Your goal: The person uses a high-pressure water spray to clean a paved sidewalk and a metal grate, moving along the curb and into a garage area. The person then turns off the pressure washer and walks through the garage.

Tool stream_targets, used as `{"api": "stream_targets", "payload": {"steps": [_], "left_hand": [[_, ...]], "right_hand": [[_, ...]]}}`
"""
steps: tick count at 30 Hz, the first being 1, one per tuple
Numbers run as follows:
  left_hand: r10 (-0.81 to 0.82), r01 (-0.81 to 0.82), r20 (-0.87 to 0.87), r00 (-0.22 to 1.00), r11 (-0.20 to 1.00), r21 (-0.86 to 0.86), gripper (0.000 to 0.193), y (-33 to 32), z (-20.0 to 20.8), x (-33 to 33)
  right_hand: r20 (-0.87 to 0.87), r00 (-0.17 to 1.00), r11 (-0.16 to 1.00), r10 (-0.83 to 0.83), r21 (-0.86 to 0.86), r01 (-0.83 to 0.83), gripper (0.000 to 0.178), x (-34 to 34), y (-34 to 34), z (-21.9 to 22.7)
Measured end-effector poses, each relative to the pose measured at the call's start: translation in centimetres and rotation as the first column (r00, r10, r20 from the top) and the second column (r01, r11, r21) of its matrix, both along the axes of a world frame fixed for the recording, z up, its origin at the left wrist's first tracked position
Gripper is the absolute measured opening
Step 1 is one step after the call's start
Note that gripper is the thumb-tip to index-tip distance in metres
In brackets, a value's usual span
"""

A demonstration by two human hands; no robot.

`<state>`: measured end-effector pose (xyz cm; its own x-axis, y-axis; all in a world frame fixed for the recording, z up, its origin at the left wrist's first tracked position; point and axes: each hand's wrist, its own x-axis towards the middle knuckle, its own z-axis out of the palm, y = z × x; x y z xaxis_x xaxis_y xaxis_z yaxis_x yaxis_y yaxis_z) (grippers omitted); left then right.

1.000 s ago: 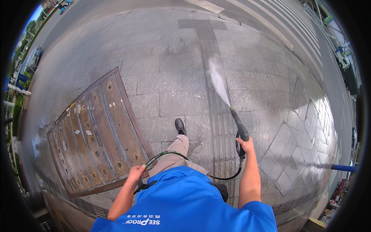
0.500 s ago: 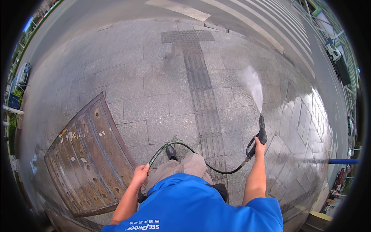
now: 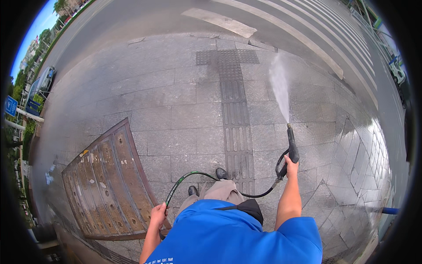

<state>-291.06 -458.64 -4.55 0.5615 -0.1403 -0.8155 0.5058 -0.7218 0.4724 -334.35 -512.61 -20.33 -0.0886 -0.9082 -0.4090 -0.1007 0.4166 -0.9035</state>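
My right hand [image 3: 291, 166] is wrapped round the grip of a black pressure washer gun [image 3: 291, 148], held out ahead of me on the right. A white fan of water [image 3: 280, 83] sprays from its nozzle toward the far paving. From the gun's lower end a dark green and black hose [image 3: 190, 175] runs across in front of my legs. My left hand [image 3: 158, 214] is closed on that hose at my left side. Below lies wet grey stone paving [image 3: 184, 116], crossed by a strip of ribbed tactile tiles [image 3: 236, 114].
A rusty metal cover plate [image 3: 110, 180] lies at left. Beyond the paving is a road with a striped crossing [image 3: 281, 22]. A parked car [image 3: 41, 82] and a blue sign [image 3: 11, 106] stand at far left. A blue pole-like thing [image 3: 389, 210] shows at right.
The gun and its spray have swung slightly left, and the spray points farther ahead. My left hand has dropped lower with the hose. My second shoe has come into view.
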Motion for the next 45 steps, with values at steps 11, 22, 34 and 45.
{"api": "stream_targets", "payload": {"steps": [11,22,34,45], "left_hand": [[0.123,-0.125,0.035,0.992,0.990,0.059,0.039,-6.1,1.9,-6.1],[0.140,-0.146,0.057,0.988,0.983,0.108,0.041,-6.2,1.0,-7.8],[-0.138,0.130,0.057,0.989,0.983,0.129,0.049,-7.6,0.1,-6.0],[-0.123,0.128,-0.059,0.991,0.988,0.083,0.044,-3.3,-2.5,-5.6]], "right_hand": [[-0.166,0.925,0.939,0.343,0.078,-0.334,0.033,6.2,-11.8,-3.2],[-0.209,0.786,0.810,0.582,0.071,-0.582,0.029,12.9,-13.8,-4.4],[-0.333,0.571,0.647,0.750,0.189,-0.739,0.060,10.4,-7.2,-6.7],[-0.500,-0.178,-0.044,0.848,0.268,-0.962,0.096,20.1,0.8,-4.3]]}}
